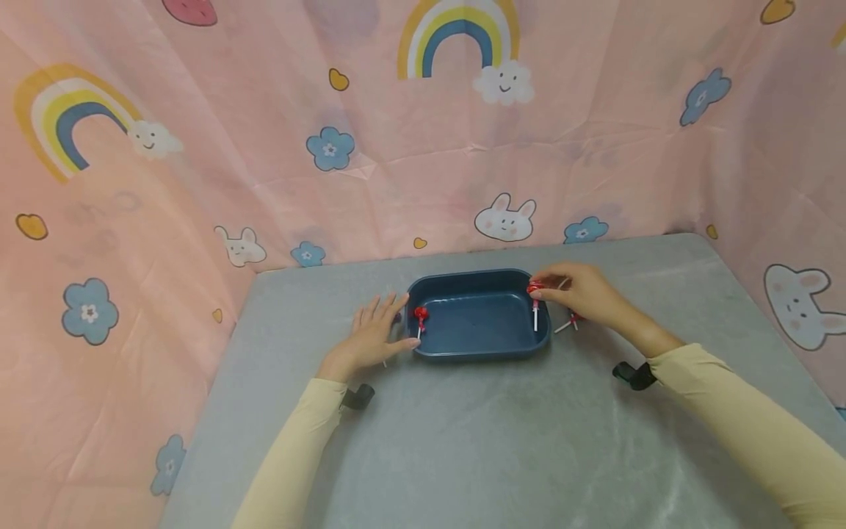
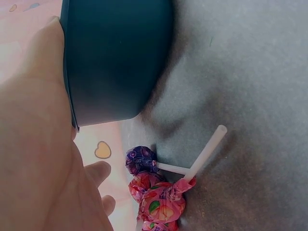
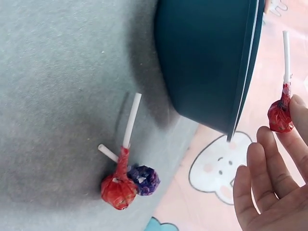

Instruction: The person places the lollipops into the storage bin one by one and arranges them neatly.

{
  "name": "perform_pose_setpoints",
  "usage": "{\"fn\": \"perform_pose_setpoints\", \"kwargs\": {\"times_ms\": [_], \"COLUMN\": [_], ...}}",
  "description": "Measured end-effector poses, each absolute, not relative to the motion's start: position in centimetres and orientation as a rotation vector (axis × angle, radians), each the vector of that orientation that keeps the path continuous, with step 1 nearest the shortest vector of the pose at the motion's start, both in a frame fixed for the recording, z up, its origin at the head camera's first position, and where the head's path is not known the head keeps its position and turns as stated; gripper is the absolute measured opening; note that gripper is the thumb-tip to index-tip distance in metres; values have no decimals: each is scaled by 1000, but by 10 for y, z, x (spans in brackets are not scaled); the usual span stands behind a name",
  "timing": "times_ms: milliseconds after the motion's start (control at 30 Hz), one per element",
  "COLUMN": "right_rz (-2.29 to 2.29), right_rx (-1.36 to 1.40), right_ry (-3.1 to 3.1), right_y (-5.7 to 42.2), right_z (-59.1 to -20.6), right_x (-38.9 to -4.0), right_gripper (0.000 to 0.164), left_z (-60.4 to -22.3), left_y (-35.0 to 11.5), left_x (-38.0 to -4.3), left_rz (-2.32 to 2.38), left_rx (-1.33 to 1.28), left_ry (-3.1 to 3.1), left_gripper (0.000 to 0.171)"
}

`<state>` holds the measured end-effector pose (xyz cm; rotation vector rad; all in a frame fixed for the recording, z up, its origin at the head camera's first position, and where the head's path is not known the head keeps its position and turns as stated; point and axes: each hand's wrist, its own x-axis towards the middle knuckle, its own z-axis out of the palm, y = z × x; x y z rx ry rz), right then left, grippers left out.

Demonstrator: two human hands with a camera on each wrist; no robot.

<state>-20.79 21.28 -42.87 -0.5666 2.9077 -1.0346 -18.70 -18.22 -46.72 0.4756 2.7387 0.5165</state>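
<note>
A dark blue rectangular tray (image 1: 477, 323) stands on the table. My right hand (image 1: 590, 295) pinches a red-wrapped lollipop (image 3: 280, 117) by its candy end, above the tray's right end, with the white stick pointing down toward me. At the tray's left end, my left hand (image 1: 367, 339) rests with fingers spread and the thumb at the rim. Inside the tray, near that thumb, lies another red lollipop (image 1: 421, 314). Under the left palm, pink lollipops (image 2: 162, 204) and a purple lollipop (image 2: 141, 160) lie beside the tray, mostly hidden in the head view.
Right of the tray, below my right hand, a red lollipop (image 3: 118, 190) and a purple lollipop (image 3: 145, 180) lie together on the grey table (image 1: 463, 441). A pink patterned cloth (image 1: 396, 198) hangs behind the table and along both sides.
</note>
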Motion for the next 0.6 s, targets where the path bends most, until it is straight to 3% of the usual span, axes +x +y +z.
{"fn": "perform_pose_setpoints", "kwargs": {"times_ms": [600], "right_rz": [-1065], "right_rx": [-584], "right_ry": [2871], "right_y": [192], "right_z": [-426], "right_x": [-218], "right_gripper": [36], "left_z": [-467], "left_y": [-182], "left_x": [-187], "left_rz": [518], "left_rx": [481], "left_ry": [2748], "left_gripper": [95]}}
